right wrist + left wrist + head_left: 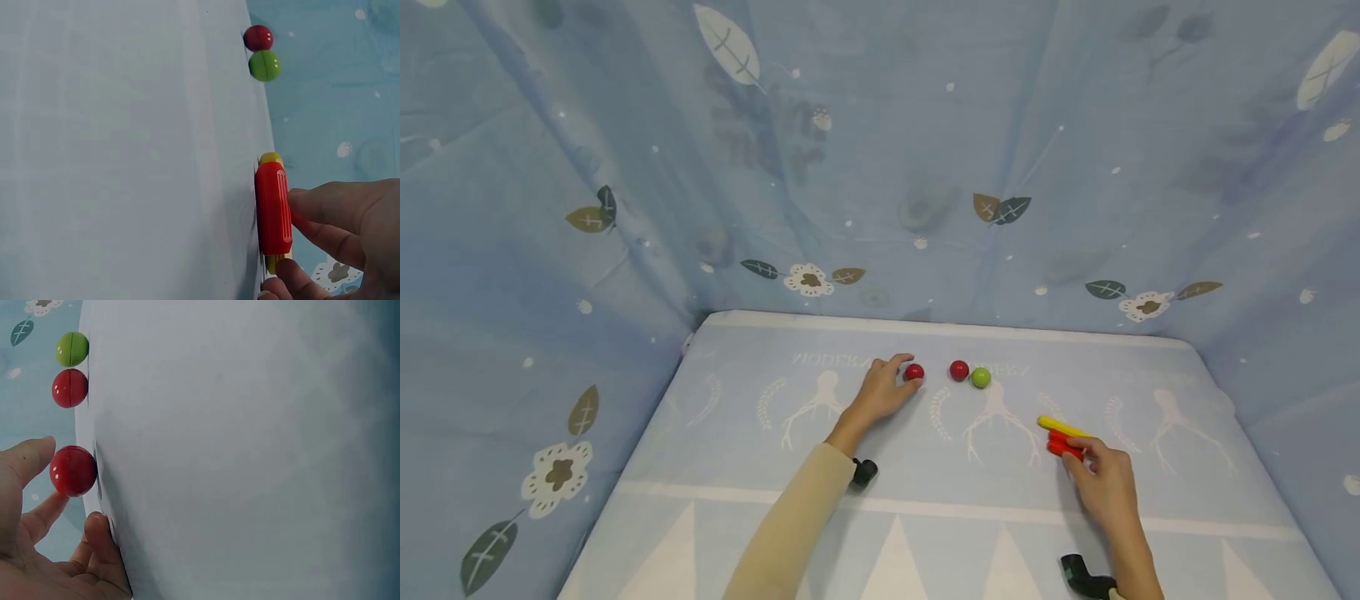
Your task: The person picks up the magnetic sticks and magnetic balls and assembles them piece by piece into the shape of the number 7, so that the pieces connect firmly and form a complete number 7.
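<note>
At the far side of the table, a shiny red ball (914,372) lies between the spread thumb and fingers of my left hand (880,392). In the head view a small gap shows between the index finger and the ball. To its right a second red ball (958,371) and a green ball (981,377) lie side by side. My right hand (1105,479) pinches a ribbed red plastic piece (273,206) between thumb and fingers. More red shows behind it, partly hidden. A yellow stick (1063,427) lies along its far side.
The pale patterned table (925,467) is enclosed by a blue leaf-print curtain (865,167) at the back and sides. Dark wrist devices, one a black piece (1086,577) by the right wrist, show under the arms.
</note>
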`<state>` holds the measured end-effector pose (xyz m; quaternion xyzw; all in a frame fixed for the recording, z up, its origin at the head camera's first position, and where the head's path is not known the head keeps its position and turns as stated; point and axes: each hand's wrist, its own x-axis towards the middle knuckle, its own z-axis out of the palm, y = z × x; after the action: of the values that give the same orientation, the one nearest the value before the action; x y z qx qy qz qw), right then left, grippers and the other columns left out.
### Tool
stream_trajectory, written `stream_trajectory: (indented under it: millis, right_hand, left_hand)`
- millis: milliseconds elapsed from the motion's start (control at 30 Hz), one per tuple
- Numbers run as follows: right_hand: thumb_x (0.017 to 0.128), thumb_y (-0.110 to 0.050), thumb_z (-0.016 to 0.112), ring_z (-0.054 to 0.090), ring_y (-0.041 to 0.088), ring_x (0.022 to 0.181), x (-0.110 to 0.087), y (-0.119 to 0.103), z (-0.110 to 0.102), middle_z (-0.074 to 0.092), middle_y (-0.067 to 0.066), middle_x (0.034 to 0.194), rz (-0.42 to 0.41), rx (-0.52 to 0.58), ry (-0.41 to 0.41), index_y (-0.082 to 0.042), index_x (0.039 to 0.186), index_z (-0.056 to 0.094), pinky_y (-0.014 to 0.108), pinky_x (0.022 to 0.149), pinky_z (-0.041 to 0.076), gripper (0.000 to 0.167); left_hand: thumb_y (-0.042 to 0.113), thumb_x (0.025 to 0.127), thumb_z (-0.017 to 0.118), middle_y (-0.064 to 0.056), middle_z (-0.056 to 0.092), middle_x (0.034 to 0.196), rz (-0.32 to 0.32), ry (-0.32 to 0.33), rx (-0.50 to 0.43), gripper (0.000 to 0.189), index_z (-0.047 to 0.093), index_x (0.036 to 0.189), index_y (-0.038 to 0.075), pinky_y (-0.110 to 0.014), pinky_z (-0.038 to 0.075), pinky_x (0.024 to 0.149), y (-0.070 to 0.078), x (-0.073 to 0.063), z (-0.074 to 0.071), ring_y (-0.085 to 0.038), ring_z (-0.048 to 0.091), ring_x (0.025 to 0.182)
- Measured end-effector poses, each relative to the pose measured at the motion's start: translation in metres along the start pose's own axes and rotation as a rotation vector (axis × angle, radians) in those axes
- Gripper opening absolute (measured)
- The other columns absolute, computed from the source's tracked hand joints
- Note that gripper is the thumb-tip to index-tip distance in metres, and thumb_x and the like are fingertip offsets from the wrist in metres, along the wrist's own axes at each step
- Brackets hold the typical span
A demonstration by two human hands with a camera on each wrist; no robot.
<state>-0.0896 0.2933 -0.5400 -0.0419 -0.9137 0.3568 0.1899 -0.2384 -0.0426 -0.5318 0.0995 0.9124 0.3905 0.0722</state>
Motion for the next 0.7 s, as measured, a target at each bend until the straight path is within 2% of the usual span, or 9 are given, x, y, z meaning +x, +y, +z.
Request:
stream_trajectory:
  millis: [233,467,700]
  right_hand:
    - [0.081,0.004,0.077,0.063,0.037,0.08,0.0005,0.0022,-0.0003,0.068,0.027,0.092,0.03,-0.028,-0.01,0.007,0.097,0.072,0.034,0.065,0.046,0.017]
    - [0.079,0.002,0.08,0.061,0.038,0.081,-0.0001,0.0003,-0.0023,0.068,0.028,0.093,0.052,-0.078,-0.052,0.009,0.098,0.071,0.042,0.068,0.046,0.022]
    - [0.083,-0.002,0.079,0.058,0.041,0.086,-0.0025,-0.0014,-0.0031,0.064,0.031,0.098,0.123,-0.1,-0.123,0.011,0.101,0.069,0.05,0.073,0.045,0.025]
  left_hand:
    - [0.034,0.096,0.068,-0.015,0.053,0.116,0.006,0.016,0.044,0.046,0.058,0.138,0.016,-0.042,0.047,0.085,0.0004,0.0044,0.0033,-0.026,0.051,0.104]
    - [0.035,0.098,0.066,-0.016,0.052,0.117,-0.002,0.004,0.067,0.041,0.061,0.134,0.016,-0.043,0.046,0.088,0.0016,0.0055,0.004,-0.028,0.051,0.105]
    - [0.036,0.098,0.066,-0.016,0.052,0.12,-0.028,-0.02,0.066,0.044,0.061,0.136,0.016,-0.045,0.045,0.092,0.0012,0.0038,0.0011,-0.029,0.05,0.108]
